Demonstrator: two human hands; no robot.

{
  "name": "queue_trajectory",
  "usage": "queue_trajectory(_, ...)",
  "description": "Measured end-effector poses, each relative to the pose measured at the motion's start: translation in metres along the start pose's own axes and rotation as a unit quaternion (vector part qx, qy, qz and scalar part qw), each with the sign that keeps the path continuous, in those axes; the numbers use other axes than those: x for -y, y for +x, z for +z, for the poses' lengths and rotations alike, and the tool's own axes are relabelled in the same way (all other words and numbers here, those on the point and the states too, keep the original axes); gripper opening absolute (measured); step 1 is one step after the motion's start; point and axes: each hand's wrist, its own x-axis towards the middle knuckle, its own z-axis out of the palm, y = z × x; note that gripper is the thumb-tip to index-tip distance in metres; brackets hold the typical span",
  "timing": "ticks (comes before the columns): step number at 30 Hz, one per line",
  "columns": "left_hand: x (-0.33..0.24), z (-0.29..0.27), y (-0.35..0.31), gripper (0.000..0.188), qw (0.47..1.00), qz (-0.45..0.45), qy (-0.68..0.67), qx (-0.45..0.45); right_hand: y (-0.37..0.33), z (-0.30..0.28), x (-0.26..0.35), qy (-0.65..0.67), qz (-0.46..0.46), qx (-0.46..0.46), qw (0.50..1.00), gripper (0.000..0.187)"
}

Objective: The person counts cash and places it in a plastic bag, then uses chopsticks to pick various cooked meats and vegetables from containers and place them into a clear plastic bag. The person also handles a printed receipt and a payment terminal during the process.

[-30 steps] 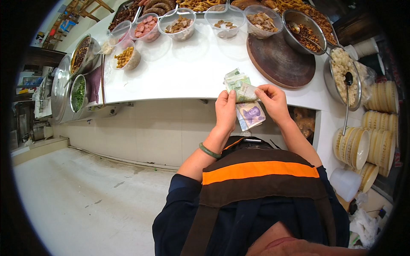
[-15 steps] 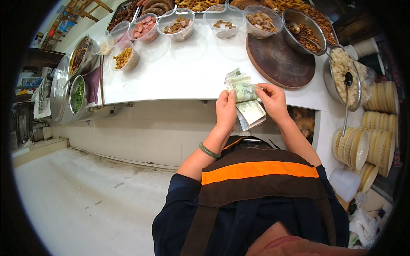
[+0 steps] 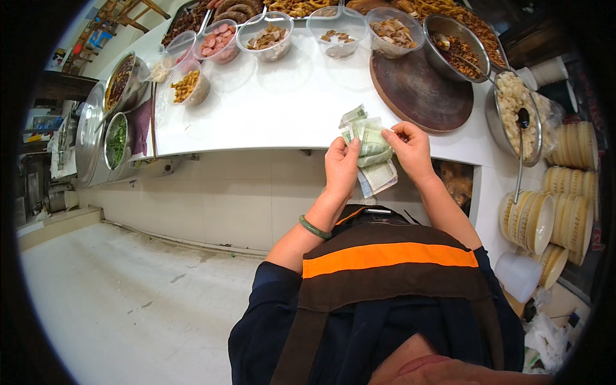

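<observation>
Between my two hands is a loose fan of greenish banknotes (image 3: 371, 136), held at the front edge of the white counter. My left hand (image 3: 341, 165) grips the notes from the left, thumb on top; a green bangle circles that wrist. With thumb and fingertips, my right hand (image 3: 410, 151) pinches the upper right edge of a note. Paler notes (image 3: 378, 176) hang below the others, between the hands. My palms hide part of the wad, so how many notes there are cannot be told.
A round dark chopping board (image 3: 420, 96) lies beyond my right hand. Clear bowls of sliced meat (image 3: 266, 38) line the counter's back. At right are a metal bowl of pale chopped food (image 3: 513, 115) with a ladle, and stacked paper bowls (image 3: 526, 221). A bowl of chopped greens (image 3: 117, 141) stands left.
The notes have shifted in my fingers: the top green ones are spread differently and the lower ones lie at another angle. My right hand has moved slightly; the counter is unchanged.
</observation>
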Motion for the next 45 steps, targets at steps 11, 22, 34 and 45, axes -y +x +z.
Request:
queue_trajectory(11,0.002,-0.007,0.0,0.019,0.999,-0.018,-0.033,-0.019,-0.014,0.004,0.002,0.097,0.028,0.015,0.995,0.02)
queue_trajectory(22,0.0,-0.01,-0.002,0.02,0.999,-0.025,-0.031,-0.009,-0.017,0.005,0.006,0.067,0.03,0.022,0.997,0.028)
queue_trajectory(34,-0.004,-0.014,-0.001,0.022,1.0,-0.027,-0.003,-0.014,-0.02,0.007,0.013,0.084,0.044,0.038,0.995,0.032)
queue_trajectory(45,-0.004,-0.012,-0.003,0.021,1.0,-0.011,-0.029,0.001,-0.005,0.017,0.008,0.077,0.029,0.03,0.996,0.016)
